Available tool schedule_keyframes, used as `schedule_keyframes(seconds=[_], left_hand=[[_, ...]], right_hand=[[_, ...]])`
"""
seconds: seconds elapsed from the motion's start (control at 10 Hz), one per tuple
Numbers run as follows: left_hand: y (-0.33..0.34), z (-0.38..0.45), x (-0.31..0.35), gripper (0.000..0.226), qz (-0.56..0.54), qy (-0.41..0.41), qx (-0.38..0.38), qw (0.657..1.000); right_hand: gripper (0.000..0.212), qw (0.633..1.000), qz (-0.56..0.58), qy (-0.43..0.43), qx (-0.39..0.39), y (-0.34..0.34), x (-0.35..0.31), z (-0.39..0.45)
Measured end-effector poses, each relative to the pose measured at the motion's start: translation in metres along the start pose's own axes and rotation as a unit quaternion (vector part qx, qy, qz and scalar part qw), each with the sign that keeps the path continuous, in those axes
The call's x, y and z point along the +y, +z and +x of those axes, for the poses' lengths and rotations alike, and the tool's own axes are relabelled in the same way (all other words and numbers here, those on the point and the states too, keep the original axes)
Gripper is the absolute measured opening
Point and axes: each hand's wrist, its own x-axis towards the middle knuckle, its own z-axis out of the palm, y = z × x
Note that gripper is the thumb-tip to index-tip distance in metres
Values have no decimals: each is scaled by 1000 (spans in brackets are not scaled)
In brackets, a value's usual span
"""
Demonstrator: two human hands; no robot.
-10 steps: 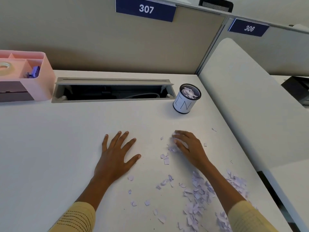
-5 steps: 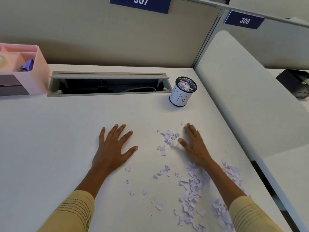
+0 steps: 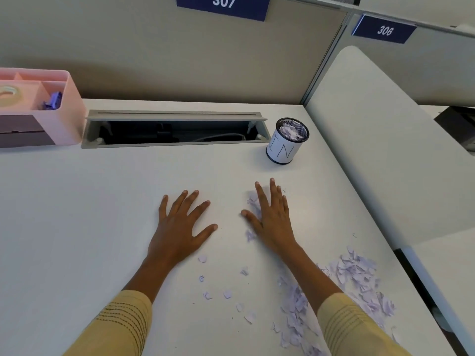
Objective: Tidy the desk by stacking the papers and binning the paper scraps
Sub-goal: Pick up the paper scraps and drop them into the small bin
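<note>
My left hand (image 3: 180, 227) lies flat on the white desk (image 3: 77, 240), fingers spread, holding nothing. My right hand (image 3: 271, 217) is flat too, fingers straight, pressing on a small cluster of pale lilac paper scraps (image 3: 253, 209) beside its thumb. A bigger heap of scraps (image 3: 357, 281) lies at the right, on both sides of my right forearm, with a few loose bits (image 3: 227, 294) between my arms. The small mesh bin (image 3: 285, 147), wrapped in white paper with lettering, stands behind my right hand and holds scraps.
A pink desk organiser (image 3: 38, 109) with tape and clips sits at the far left. An open cable trough (image 3: 174, 131) runs along the desk's back. A grey partition wall rises behind. A white divider panel (image 3: 385, 150) borders the desk's right edge.
My right hand has straightened from curled to flat and slid left across the desk, pushing the small cluster of scraps with it. My left hand has stayed flat in place.
</note>
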Motion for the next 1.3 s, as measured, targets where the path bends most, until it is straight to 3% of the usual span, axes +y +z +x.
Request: schedule_keyframes(seconds=[0.1,0.2,0.3,0.4,0.5,0.6,0.7,0.8,1.0,1.1,1.2,1.3], left_hand=[[0,0,0,68,-3,2,1,1000],[1,0,0,69,-2,2,-1,1000],[1,0,-1,69,4,3,-1,1000],[0,0,0,70,0,2,0,1000],[0,0,0,71,1,1,-1,1000],[0,-1,0,71,1,-2,-3,1000],[0,-1,0,72,-2,0,-2,1000],[0,-1,1,73,-4,-3,-2,1000],[2,-1,0,69,0,0,-2,1000],[2,0,0,68,2,-1,1,1000],[1,0,0,68,2,1,-1,1000],[1,-1,-1,68,3,0,-6,1000]], right_hand=[[51,999,-4,-35,-18,-11,0,14],[38,995,-20,-81,-58,-24,0,12],[53,979,-59,-130,-146,-31,9,-5],[51,989,-41,-127,-69,-28,18,-21],[33,989,-58,-137,-12,-31,24,-18],[19,999,20,-18,-41,-49,22,-1],[16,995,76,39,-48,-69,21,10],[15,984,169,59,-1,-103,25,30],[15,973,162,57,154,-153,30,111],[15,980,94,61,165,-157,30,151],[18,990,37,82,112,-159,27,165],[26,991,73,55,98,-171,24,156]])
